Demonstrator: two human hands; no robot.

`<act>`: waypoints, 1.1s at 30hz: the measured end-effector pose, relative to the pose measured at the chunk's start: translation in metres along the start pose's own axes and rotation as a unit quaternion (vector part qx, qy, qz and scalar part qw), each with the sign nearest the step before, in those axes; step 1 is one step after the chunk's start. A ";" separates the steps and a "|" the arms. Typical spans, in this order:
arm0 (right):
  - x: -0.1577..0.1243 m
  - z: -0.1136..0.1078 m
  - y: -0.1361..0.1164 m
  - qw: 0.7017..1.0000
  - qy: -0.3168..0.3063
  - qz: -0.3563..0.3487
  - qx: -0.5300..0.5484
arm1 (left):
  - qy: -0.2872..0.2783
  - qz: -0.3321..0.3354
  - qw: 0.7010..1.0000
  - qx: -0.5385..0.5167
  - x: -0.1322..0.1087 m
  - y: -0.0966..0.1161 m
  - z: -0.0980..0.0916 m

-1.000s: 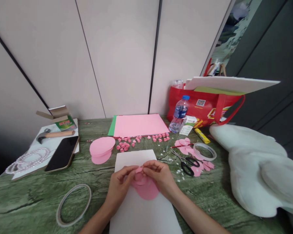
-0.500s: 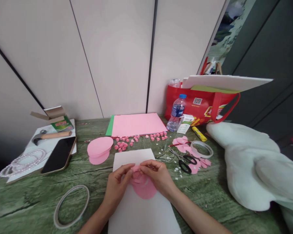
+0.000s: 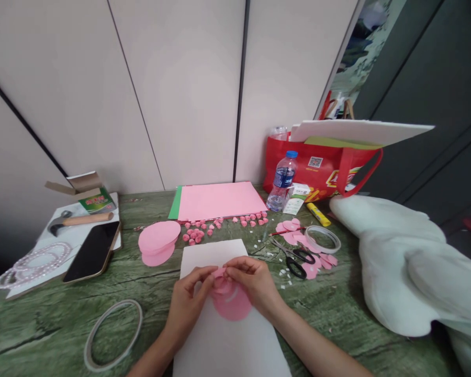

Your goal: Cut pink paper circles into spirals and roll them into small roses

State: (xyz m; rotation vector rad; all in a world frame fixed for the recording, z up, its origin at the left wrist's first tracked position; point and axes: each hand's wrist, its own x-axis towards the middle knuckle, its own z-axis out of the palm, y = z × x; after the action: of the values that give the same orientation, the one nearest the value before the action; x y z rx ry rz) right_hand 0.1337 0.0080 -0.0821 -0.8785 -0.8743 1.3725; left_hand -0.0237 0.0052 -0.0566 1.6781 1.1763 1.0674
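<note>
The left hand [image 3: 186,297] and the right hand [image 3: 253,283] met over the middle of the board [image 3: 230,348], thumb and forefinger of each pinched together on the rose [image 3: 232,306], a piece of pink paper. Its gathered top edge lay between the two sets of fingertips, left and right, while its broad rounded part spread below them, on the wearer's side. Whether that lower part touched the board could not be told.

Just past the board's far end sat small buds [image 3: 194,236], some loosely clustered, others lined along the near edge of a pink sheet [image 3: 223,201]. Discs [image 3: 159,236] lay overlapping to the left of the board. To its right, open scissors [image 3: 286,251] rested near cutouts [image 3: 312,268], a pencil [image 3: 289,231] and a tape roll [image 3: 324,249]; another ring [image 3: 87,348] lay at the near left.

Farther left were a phone [image 3: 92,251], a hammer [image 3: 82,219] and beads [image 3: 43,264]. Farther right, a bottle [image 3: 282,182] stood upright before a red bag [image 3: 316,178].
</note>
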 end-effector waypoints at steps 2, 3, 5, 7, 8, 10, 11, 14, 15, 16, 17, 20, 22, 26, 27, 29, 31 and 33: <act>0.000 0.000 0.000 1.000 0.005 -0.002 -0.010 | -0.003 0.004 1.000 -0.003 0.000 0.000 0.000; -0.001 0.000 0.000 1.000 0.009 -0.003 -0.011 | -0.005 0.005 1.000 -0.004 0.000 0.000 0.000; -0.001 0.000 0.000 1.000 0.015 0.001 -0.007 | -0.007 0.004 1.000 -0.004 0.000 0.001 0.000; -0.001 0.000 0.001 1.000 0.015 0.008 0.003 | -0.006 0.000 1.000 -0.004 0.000 0.000 0.000; -0.001 0.000 0.001 1.000 0.013 0.012 0.008 | -0.006 -0.002 1.000 -0.004 0.000 0.000 0.000; -0.001 0.000 0.002 1.000 0.010 0.018 0.019 | -0.002 -0.003 1.000 -0.004 -0.001 -0.002 -0.001; -0.001 0.000 0.003 0.999 0.008 0.020 0.023 | 0.003 -0.004 1.000 -0.004 -0.001 -0.003 -0.001; -0.001 0.000 0.003 0.999 -0.004 0.029 0.027 | 0.027 -0.008 1.000 -0.002 -0.001 -0.005 -0.001; -0.001 0.000 0.003 0.999 -0.008 0.031 0.024 | 0.033 -0.010 0.999 -0.001 -0.001 -0.005 0.000; -0.001 0.000 0.002 0.999 -0.010 0.032 0.022 | 0.037 -0.013 0.999 -0.001 -0.001 -0.005 0.000; -0.001 0.000 0.002 0.999 -0.009 0.031 0.021 | 0.039 -0.017 0.999 -0.003 -0.001 -0.004 0.000; -0.001 0.000 0.000 0.999 -0.004 0.021 0.027 | 0.033 -0.029 0.999 -0.013 -0.001 0.000 0.001; -0.001 0.000 0.000 1.000 0.003 0.015 0.026 | 0.030 -0.030 0.999 -0.018 0.000 0.003 0.001; -0.001 -0.001 0.002 1.000 0.009 0.006 0.008 | 0.029 -0.018 0.999 -0.015 -0.001 0.006 0.001; -0.001 -0.001 0.002 1.000 0.009 0.003 0.006 | 0.026 -0.015 0.999 -0.016 -0.001 0.006 0.002; -0.001 -0.002 0.004 1.000 0.011 -0.002 0.005 | 0.018 -0.009 1.000 -0.018 -0.001 0.006 0.002; -0.001 -0.002 0.005 1.000 0.018 -0.002 0.009 | 0.011 -0.005 1.000 -0.019 -0.002 0.005 0.002; -0.001 -0.001 0.005 1.000 0.023 0.003 0.008 | 0.013 -0.001 1.000 -0.015 -0.002 0.005 0.001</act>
State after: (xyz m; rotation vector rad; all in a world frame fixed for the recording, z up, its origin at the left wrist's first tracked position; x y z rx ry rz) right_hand 0.1331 0.0070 -0.0868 -0.8968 -0.8243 1.3571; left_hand -0.0213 0.0023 -0.0529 1.6439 1.1713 1.1031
